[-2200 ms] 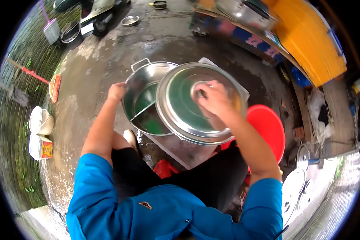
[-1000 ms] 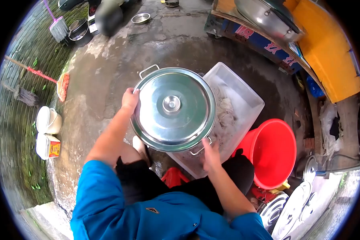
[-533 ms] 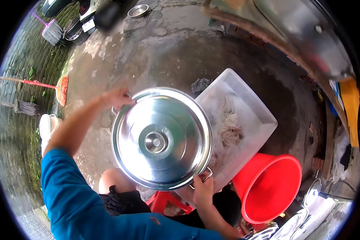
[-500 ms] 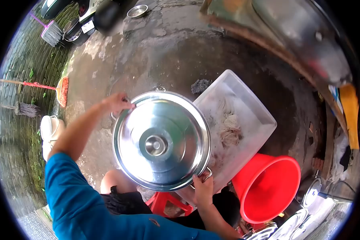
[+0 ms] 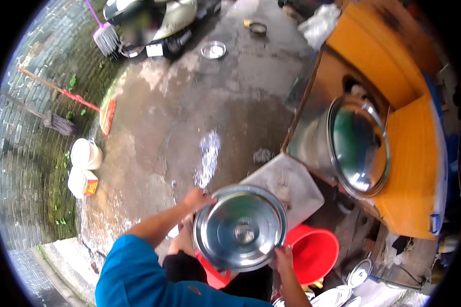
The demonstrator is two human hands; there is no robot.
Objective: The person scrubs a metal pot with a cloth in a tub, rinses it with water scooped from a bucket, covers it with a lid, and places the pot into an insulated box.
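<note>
A wide, shiny steel pot with its lid on (image 5: 225,217) is between my two hands, above my lap. The lid's round knob faces up. My left hand (image 5: 197,199) is closed on the pot's far left rim, where its handle is hidden by my fingers. My right hand (image 5: 284,256) is closed at the near right side of the pot. Under the pot's right side lies a pale plastic tub (image 5: 310,197), partly covered. Beside my right hand stands a red basin (image 5: 317,250). A red stool (image 5: 215,276) shows below the pot.
To the right, a large lidded pot (image 5: 361,148) stands by orange panels (image 5: 415,158). White buckets (image 5: 86,153), brooms (image 5: 106,116) and a mop line the left brick wall. A scooter (image 5: 174,20) and a metal bowl (image 5: 213,49) are farther off. Plates (image 5: 335,297) lie at lower right.
The view has tilted up and turned, bringing the large pot and scooter into sight. A splash of foamy water now shows on the floor beyond the held pot. Both hands keep their hold.
</note>
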